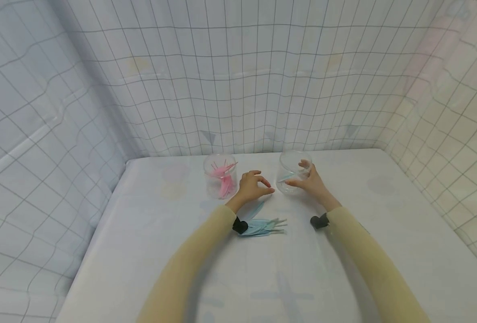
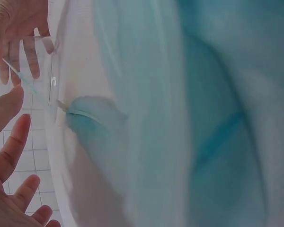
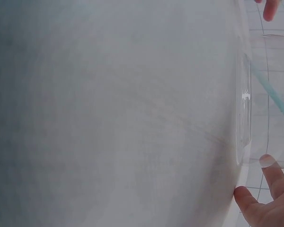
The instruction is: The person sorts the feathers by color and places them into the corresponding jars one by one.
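Note:
My right hand point(image 1: 312, 181) holds a clear round jar point(image 1: 283, 172), thumb in front and fingers at its right side. One blue feather point(image 1: 287, 176) leans inside that jar; its thin stem also shows in the right wrist view. Left of the jar, my left hand point(image 1: 253, 187) hovers with fingers spread and nothing between them. Below the left hand lie a single blue feather point(image 1: 256, 210) and a bunch of blue feathers point(image 1: 262, 227) with pale quills. Close to the camera, blue feathers blur across the left wrist view.
A second clear jar point(image 1: 211, 186) stands behind and left of the left hand, with several pink feathers point(image 1: 226, 184) in it. White cloth covers the table point(image 1: 161, 251). Grid-patterned curtains point(image 1: 238, 89) enclose the back and both sides.

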